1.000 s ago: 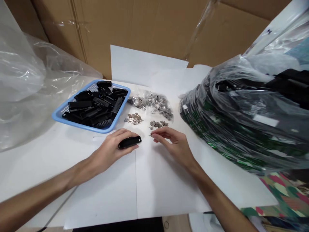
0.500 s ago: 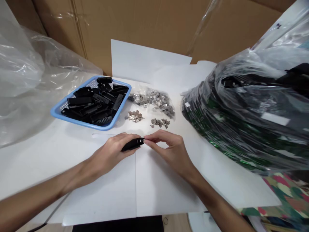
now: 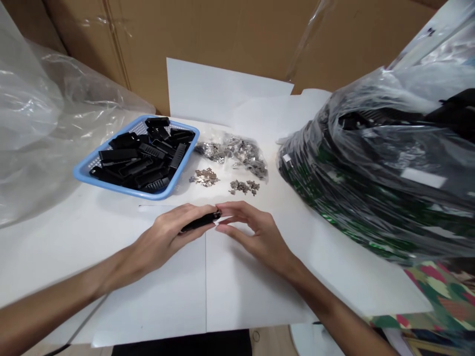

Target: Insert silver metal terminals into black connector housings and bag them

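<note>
Your left hand [image 3: 166,230] gripped a black, oblong plastic case [image 3: 198,222]; your right hand [image 3: 258,235], thumb and fingers parted, touched its protruding right end.

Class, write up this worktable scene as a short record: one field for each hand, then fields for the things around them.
Left hand: holds a black part between thumb and fingers
Right hand: fingers at the right end of that part, thumb apart; whether a small piece is there cannot be told
Blue basket: beyond the left hand, holding many black pieces
Loose metal pieces: a left pile and a right pile
Behind the piles: clear bagging with metal pieces
Far right: large plastic bag
</note>
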`<state>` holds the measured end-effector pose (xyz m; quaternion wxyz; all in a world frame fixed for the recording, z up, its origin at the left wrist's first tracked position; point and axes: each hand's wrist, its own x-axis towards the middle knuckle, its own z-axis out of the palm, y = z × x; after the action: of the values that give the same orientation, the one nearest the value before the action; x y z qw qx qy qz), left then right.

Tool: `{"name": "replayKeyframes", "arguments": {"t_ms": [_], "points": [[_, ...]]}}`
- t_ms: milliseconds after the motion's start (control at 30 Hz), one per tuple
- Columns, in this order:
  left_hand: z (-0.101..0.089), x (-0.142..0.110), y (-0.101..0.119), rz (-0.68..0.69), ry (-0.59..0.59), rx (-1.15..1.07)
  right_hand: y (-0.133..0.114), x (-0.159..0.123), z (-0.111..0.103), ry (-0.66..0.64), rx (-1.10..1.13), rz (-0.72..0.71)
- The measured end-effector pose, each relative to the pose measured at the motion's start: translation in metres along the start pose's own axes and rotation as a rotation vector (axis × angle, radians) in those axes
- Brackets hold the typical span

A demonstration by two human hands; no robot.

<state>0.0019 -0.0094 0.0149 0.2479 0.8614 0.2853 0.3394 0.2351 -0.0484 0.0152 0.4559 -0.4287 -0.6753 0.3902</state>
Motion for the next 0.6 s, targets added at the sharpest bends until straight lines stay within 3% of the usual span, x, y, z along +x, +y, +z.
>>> {"name": "replayKeyframes", "arguments": {"t_ms": [167,367,600], "points": [[-0.0041,-0.0019,-0.0021,0.044,-0.043,0.034,0.0054,0.0022,0.0022,0.012,0.068,-0.042],[-0.0055,-0.0029,-0.0023,0.017,-0.122,0.001,0.0054,0.0003,0.0053,0.051,-0.066,-0.136],[-0.0044,-0.0055,0.0001,-0.012,-0.113,-0.045,0.0064,-0.0045,0.0095,0.081,0.022,-0.11]]}}
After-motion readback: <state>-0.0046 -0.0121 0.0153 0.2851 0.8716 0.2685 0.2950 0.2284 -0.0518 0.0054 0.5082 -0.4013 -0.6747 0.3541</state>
